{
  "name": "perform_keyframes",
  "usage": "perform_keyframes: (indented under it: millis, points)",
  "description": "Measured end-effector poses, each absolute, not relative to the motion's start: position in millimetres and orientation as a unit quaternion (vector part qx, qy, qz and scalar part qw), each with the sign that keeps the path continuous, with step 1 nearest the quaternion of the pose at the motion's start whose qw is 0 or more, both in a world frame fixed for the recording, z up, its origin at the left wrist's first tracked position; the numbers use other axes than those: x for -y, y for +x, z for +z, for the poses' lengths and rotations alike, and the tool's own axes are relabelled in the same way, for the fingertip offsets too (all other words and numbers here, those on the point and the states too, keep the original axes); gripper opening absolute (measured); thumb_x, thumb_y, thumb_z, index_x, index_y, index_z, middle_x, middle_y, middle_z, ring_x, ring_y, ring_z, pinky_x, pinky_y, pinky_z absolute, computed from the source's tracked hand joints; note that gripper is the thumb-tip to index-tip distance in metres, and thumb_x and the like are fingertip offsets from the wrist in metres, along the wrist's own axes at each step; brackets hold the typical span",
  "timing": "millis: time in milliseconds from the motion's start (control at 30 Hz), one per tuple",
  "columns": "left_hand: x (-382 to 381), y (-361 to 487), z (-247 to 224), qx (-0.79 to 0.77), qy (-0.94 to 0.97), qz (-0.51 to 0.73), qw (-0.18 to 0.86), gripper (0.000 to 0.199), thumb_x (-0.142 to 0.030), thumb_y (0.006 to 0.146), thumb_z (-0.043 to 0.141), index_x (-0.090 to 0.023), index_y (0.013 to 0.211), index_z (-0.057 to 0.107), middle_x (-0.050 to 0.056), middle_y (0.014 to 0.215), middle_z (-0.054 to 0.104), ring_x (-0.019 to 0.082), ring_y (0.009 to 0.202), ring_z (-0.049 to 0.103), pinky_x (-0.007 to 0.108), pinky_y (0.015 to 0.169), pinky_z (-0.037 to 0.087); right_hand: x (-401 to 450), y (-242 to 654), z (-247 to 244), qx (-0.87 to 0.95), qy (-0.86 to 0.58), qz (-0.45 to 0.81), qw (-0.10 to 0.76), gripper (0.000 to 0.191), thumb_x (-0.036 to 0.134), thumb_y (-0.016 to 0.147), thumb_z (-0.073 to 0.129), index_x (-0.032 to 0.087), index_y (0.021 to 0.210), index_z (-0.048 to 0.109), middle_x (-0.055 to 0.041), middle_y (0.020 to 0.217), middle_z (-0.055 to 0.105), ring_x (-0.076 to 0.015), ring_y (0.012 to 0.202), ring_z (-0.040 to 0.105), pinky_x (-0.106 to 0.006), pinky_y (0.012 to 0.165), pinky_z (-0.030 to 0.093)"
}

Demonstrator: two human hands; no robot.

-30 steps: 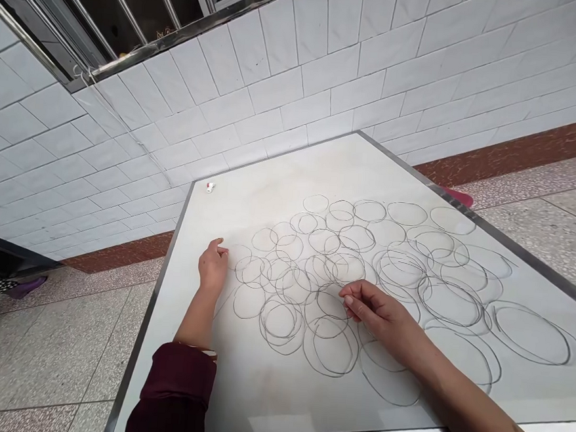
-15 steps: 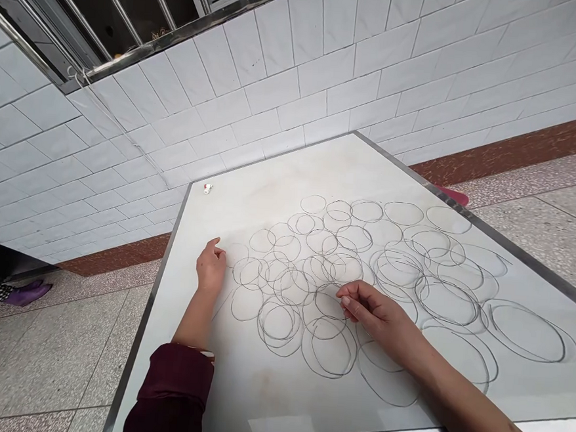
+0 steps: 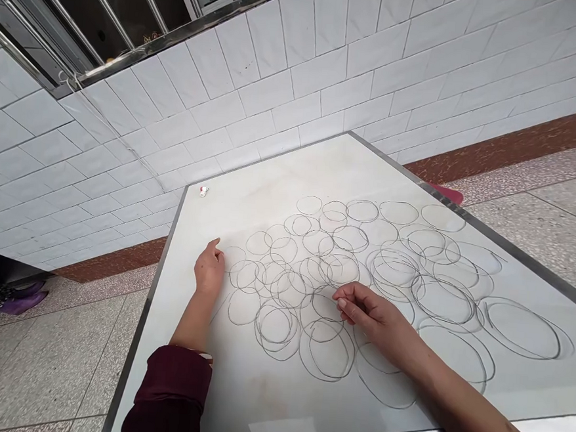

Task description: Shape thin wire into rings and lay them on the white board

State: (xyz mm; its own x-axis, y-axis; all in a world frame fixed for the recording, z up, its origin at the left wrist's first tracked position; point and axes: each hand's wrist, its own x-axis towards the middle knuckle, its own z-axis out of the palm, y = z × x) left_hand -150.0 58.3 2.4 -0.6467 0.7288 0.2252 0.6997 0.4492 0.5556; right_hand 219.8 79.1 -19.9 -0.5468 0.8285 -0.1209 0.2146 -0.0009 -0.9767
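Note:
Many thin dark wire-like rings [image 3: 325, 350] of differing sizes lie overlapping on a white table [image 3: 250, 404]. My left hand [image 3: 210, 266] is at the left side of the rings, its index finger stretched out and the others curled; nothing shows clearly in it. Over the middle of the rings is my right hand [image 3: 360, 306], thumb and index finger pressed together in a pinch. Whatever is between those fingertips is too small to make out.
A small white and red object [image 3: 203, 191] lies near the table's far left corner. Behind the table stands a white tiled wall [image 3: 278, 77] with a barred window [image 3: 120, 7]. At the far left, another person's purple shoes [image 3: 24, 299] show on the floor.
The whole view has shifted slightly, with the table and rings a little further left. Both hands keep nearly the same place and shape over the table.

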Motion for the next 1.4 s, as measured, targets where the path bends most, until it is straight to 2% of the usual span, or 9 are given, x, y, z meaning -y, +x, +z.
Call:
perform_keyframes:
  millis: [300,567,800,933,1067,1167,1267,1333,1400]
  points:
    - [-63,-153,-2,-0.846,0.441,0.298,0.01,0.048,-0.012,0.081,0.052,-0.021,0.126,0.066,0.006,0.083,0.069,0.027,0.092,0.064,0.042,0.092,0.048,-80,219,-21,0.658,-0.397,0.588,0.253,0.025,0.049,0.093,0.051,0.026,0.095,0.06,-0.0004,0.076,0.057,-0.0198,0.076,0.057,-0.033,0.069,0.048]
    - [-62,-151,-1,-0.846,0.431,0.315,0.016,0.049,-0.011,0.08,0.053,-0.022,0.126,0.066,0.005,0.08,0.067,0.027,0.09,0.064,0.041,0.091,0.047,-78,219,-18,0.652,-0.402,0.587,0.264,0.023,0.048,0.092,0.053,0.026,0.093,0.062,-0.0004,0.076,0.059,-0.0201,0.076,0.058,-0.033,0.069,0.049]
    - [-59,-151,5,-0.821,0.388,0.417,0.053,0.049,-0.02,0.078,0.058,-0.024,0.127,0.064,0.003,0.085,0.068,0.022,0.084,0.064,0.038,0.085,0.05,-78,219,-17,0.651,-0.401,0.591,0.258,0.025,0.049,0.093,0.051,0.027,0.094,0.061,-0.0006,0.077,0.059,-0.0202,0.077,0.058,-0.033,0.07,0.049]
    - [-59,-148,18,-0.767,0.374,0.51,0.107,0.055,-0.027,0.077,0.059,-0.019,0.132,0.058,0.002,0.086,0.064,0.018,0.08,0.064,0.033,0.078,0.054,-78,217,-20,0.649,-0.4,0.595,0.253,0.024,0.048,0.094,0.05,0.027,0.094,0.059,-0.0005,0.078,0.057,-0.0201,0.079,0.057,-0.034,0.073,0.049]
    - [-58,-137,39,-0.716,0.369,0.57,0.163,0.066,-0.032,0.074,0.065,-0.015,0.137,0.051,0.001,0.085,0.063,0.016,0.078,0.062,0.033,0.077,0.054,-78,218,-14,0.651,-0.394,0.595,0.259,0.025,0.049,0.094,0.05,0.027,0.094,0.06,-0.0014,0.079,0.059,-0.0209,0.079,0.059,-0.035,0.075,0.051]
    - [-50,-110,52,-0.69,0.393,0.563,0.228,0.068,-0.028,0.069,0.069,-0.014,0.134,0.054,0.001,0.078,0.063,0.015,0.068,0.061,0.031,0.067,0.053,-80,216,3,0.686,-0.383,0.546,0.29,0.028,0.051,0.095,0.048,0.029,0.1,0.065,-0.0046,0.088,0.066,-0.0231,0.081,0.061,-0.038,0.073,0.052]
    - [-41,-68,58,-0.671,0.433,0.522,0.298,0.066,-0.022,0.068,0.071,-0.018,0.132,0.058,0.001,0.073,0.066,0.016,0.064,0.062,0.029,0.061,0.053,-85,204,21,0.756,-0.351,0.41,0.371,0.03,0.052,0.094,0.05,0.033,0.105,0.07,-0.0084,0.106,0.069,-0.0294,0.099,0.061,-0.045,0.083,0.052]
    - [-37,-41,58,-0.662,0.455,0.494,0.334,0.068,-0.016,0.068,0.071,-0.02,0.134,0.058,0.001,0.074,0.067,0.015,0.063,0.063,0.029,0.06,0.053,-88,190,26,0.784,-0.32,0.34,0.409,0.032,0.053,0.094,0.051,0.034,0.11,0.071,-0.0095,0.108,0.07,-0.032,0.105,0.059,-0.048,0.087,0.051]
    - [-32,-22,58,-0.648,0.473,0.478,0.358,0.068,-0.013,0.07,0.07,-0.022,0.136,0.058,0.0,0.075,0.067,0.014,0.066,0.063,0.029,0.065,0.053,-90,175,25,0.809,-0.277,0.297,0.426,0.032,0.05,0.096,0.05,0.032,0.113,0.07,-0.0092,0.108,0.07,-0.0309,0.103,0.06,-0.047,0.086,0.052]
